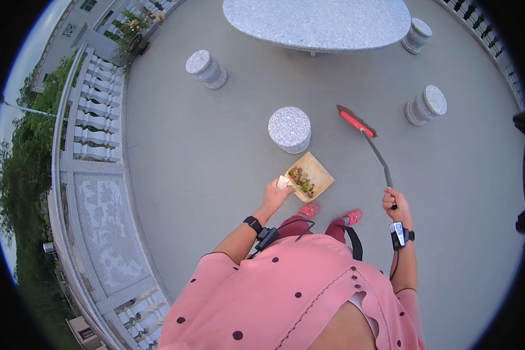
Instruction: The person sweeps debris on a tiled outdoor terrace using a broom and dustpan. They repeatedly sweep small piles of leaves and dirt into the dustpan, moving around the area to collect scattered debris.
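Note:
My left hand (278,195) grips the short whitish handle of a pale yellow dustpan (318,171). Leaves and petals (302,181) lie in a heap inside the pan, toward its handle side. My right hand (397,204) is closed around the end of the grey handle of a broom (378,156), well to the right of the pan. The broom's red head (354,122) with brown bristles is farther out, to the right of a round granite stool (289,130). That stool stands just beyond the dustpan. A few tiny reddish bits show on the floor between stool and broom.
A large granite table (317,22) stands ahead. Other granite stools stand at the left (208,70), right (425,105) and far right (417,36). A stone balustrade (97,109) borders the left side, with a potted flowering plant (135,33) at its far corner.

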Demonstrator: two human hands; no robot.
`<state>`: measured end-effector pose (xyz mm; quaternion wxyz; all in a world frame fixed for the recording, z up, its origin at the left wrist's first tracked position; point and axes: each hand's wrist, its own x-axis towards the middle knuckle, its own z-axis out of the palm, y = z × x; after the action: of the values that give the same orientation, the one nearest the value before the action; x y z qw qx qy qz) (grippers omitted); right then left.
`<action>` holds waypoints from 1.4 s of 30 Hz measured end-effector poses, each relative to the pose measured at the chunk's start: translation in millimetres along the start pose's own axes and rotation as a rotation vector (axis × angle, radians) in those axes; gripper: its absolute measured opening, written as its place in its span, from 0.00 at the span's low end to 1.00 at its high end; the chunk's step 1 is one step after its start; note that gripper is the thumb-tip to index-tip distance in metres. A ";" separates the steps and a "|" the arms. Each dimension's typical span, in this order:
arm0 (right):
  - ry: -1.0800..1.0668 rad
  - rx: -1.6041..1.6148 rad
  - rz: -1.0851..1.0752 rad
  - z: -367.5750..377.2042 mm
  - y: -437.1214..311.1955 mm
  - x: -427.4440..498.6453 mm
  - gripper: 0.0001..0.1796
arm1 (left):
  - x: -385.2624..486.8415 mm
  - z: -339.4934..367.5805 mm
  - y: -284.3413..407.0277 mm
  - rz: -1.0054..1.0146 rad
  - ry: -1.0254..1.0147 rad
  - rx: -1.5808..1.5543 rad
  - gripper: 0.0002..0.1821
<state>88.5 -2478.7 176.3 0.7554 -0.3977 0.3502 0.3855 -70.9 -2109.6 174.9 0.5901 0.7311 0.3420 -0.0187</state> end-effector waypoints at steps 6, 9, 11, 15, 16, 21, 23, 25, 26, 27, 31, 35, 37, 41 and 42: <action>0.082 -0.419 -0.047 4.4 -25.0 62.2 0.10 | 1.4 24.9 -3.5 -0.008 0.075 0.028 0.11; 0.234 -0.887 -0.030 -20.1 -7.3 50.3 0.09 | 9.9 35.2 4.5 -0.001 0.079 -0.002 0.11; 0.411 -1.199 -0.038 -39.4 10.3 25.6 0.13 | 16.1 40.0 11.0 -0.028 0.081 0.011 0.10; 0.382 -1.376 0.080 -67.3 36.2 -55.3 0.14 | 27.8 39.5 16.0 -0.068 0.089 0.064 0.11; 0.357 -1.298 0.125 -71.4 38.9 -78.5 0.12 | 29.9 37.6 15.0 -0.080 0.079 0.071 0.11; 0.233 -0.499 0.290 -81.7 51.4 -177.0 0.07 | 33.8 27.7 9.2 -0.090 0.058 0.021 0.11; 0.313 -0.310 0.338 -82.7 67.9 -199.3 0.07 | 32.8 28.2 12.6 -0.085 0.040 0.012 0.11; 0.257 -0.246 0.286 -80.9 93.1 -211.5 0.08 | 30.7 29.5 19.5 -0.129 0.016 -0.003 0.10; 0.279 -0.261 0.239 -78.6 107.6 -214.9 0.08 | 29.3 30.5 23.7 -0.150 -0.006 -0.011 0.10; 0.304 -0.270 0.188 -75.2 122.5 -217.1 0.08 | 27.9 30.5 28.1 -0.150 -0.019 -0.015 0.10; 0.362 -0.155 0.109 -54.0 175.9 -223.2 0.11 | 31.4 18.4 48.0 -0.130 -0.149 0.046 0.11; 0.432 0.145 -0.054 -30.8 217.1 -239.0 0.11 | 42.8 15.0 70.5 -0.067 -0.334 0.146 0.12; 0.434 0.384 -0.095 -22.4 236.4 -247.6 0.09 | 50.4 27.1 85.6 -0.064 -0.387 0.211 0.11; 0.309 0.884 -0.335 -6.1 287.9 -267.1 0.08 | 47.9 66.1 118.2 0.054 -0.616 0.287 0.12; 0.299 1.019 -0.426 0.3 302.9 -271.7 0.09 | 41.6 72.8 125.7 0.083 -0.655 0.326 0.12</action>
<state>-296.5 -2443.9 303.2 0.8549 -0.0954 0.5071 -0.0532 53.9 -2162.2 241.7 0.5441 0.7840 0.0976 -0.2823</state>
